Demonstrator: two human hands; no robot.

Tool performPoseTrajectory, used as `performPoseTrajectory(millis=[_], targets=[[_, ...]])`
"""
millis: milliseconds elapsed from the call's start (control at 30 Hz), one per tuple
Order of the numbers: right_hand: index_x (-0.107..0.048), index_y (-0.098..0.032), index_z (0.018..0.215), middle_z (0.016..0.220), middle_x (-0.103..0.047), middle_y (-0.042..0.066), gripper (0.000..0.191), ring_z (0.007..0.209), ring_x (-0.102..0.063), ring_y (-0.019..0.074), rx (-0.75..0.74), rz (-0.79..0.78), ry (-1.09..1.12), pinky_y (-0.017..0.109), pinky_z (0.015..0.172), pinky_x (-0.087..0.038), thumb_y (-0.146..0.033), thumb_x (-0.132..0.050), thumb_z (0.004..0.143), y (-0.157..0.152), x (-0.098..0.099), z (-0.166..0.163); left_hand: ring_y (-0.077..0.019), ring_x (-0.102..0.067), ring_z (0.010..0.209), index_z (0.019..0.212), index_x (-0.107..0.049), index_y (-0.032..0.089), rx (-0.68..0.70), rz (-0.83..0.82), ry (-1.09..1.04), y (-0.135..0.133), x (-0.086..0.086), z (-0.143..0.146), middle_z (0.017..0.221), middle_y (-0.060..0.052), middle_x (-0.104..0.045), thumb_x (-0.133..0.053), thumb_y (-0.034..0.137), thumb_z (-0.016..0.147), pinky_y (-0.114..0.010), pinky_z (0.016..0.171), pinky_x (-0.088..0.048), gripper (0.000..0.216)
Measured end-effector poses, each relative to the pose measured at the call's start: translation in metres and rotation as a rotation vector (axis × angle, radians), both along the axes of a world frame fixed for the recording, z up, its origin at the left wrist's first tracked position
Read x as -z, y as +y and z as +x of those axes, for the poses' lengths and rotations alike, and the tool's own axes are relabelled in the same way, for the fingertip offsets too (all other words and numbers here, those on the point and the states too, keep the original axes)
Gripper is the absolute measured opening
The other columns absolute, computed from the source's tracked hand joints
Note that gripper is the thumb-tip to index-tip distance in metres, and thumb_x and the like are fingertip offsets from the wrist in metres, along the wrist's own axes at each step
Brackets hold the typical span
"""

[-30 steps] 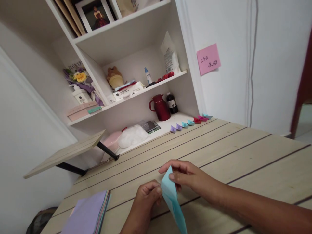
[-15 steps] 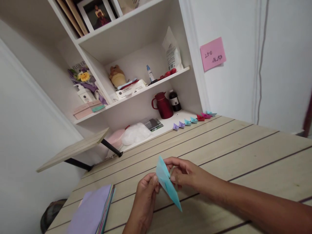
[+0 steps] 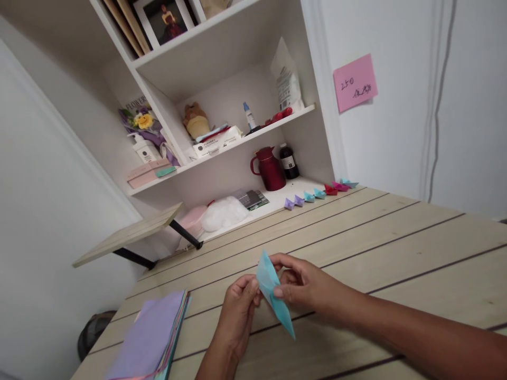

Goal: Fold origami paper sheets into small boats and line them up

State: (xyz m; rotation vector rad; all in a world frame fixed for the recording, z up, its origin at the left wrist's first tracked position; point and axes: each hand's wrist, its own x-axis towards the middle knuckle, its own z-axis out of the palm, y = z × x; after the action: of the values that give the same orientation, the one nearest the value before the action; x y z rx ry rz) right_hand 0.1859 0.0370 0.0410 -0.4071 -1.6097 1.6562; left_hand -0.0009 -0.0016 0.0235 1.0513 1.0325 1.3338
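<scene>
A folded light-blue paper [image 3: 273, 290], long and pointed at both ends, is held slanted above the wooden table [image 3: 396, 253]. My left hand [image 3: 240, 306] pinches its left edge between thumb and fingers. On the other side my right hand [image 3: 297, 282] grips it, the thumb pressed on the near face and the fingers partly hidden behind the paper. To the left of my hands lies a stack of coloured paper [image 3: 152, 335] with a lilac sheet on top.
Several small folded paper boats [image 3: 309, 196] line the table's far edge. Behind them a white shelf [image 3: 222, 158] holds a red jug [image 3: 269, 169], a dark bottle [image 3: 289, 161] and a white bag [image 3: 224, 214]. A raised wooden stand [image 3: 130, 235] is at the left.
My right thumb has moved from the paper's edge onto its near face. My left hand keeps its pinch. The whole view has shifted slightly.
</scene>
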Motion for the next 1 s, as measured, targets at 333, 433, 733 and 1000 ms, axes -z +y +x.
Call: performPoseTrajectory(millis=[333, 433, 733, 1000], targets=[[-0.056, -0.018, 0.108, 0.068, -0.047, -0.005, 0.037, 0.059, -0.040, 0.0096, 0.021, -0.007, 0.045, 0.023, 0.057, -0.033, -0.034, -0.069, 0.077, -0.0008, -0.0031, 0.0018, -0.0103, -0.037, 0.061, 0.076, -0.065, 0.013, 0.016, 0.028, 0.064, 0.0001, 0.0005, -0.0006, 0.058, 0.003, -0.046, -0.070, 0.036, 0.080, -0.023, 0.062, -0.031, 0.024], [-0.056, -0.017, 0.109, 0.064, -0.044, -0.006, 0.038, 0.057, -0.037, 0.0090, 0.040, 0.000, 0.027, 0.022, 0.054, -0.031, -0.031, -0.069, 0.076, -0.0011, -0.0042, 0.0018, -0.0101, -0.037, 0.060, 0.077, -0.066, 0.013, 0.020, 0.021, 0.069, -0.0004, 0.0014, -0.0013, 0.058, 0.003, -0.046, -0.071, 0.036, 0.079, -0.023, 0.061, -0.030, 0.024], [-0.060, -0.018, 0.112, 0.068, -0.047, -0.006, 0.043, 0.057, -0.038, 0.0076, 0.064, 0.012, -0.008, 0.020, 0.052, -0.030, -0.023, -0.072, 0.070, -0.0032, -0.0083, 0.0007, -0.0099, -0.036, 0.057, 0.073, -0.065, 0.014, 0.044, 0.023, 0.127, 0.0005, 0.0032, -0.0016, 0.057, 0.003, -0.047, -0.071, 0.039, 0.078, -0.024, 0.060, -0.029, 0.026], [-0.060, -0.019, 0.106, 0.083, -0.059, 0.000, 0.032, 0.070, -0.055, 0.0129, -0.042, -0.023, 0.056, 0.027, 0.066, -0.045, -0.035, -0.066, 0.079, -0.0025, -0.0061, 0.0029, -0.0107, -0.040, 0.061, 0.073, -0.066, 0.013, 0.059, 0.003, 0.037, -0.0008, 0.0007, -0.0035, 0.059, 0.002, -0.047, -0.073, 0.038, 0.076, -0.023, 0.063, -0.032, 0.026]])
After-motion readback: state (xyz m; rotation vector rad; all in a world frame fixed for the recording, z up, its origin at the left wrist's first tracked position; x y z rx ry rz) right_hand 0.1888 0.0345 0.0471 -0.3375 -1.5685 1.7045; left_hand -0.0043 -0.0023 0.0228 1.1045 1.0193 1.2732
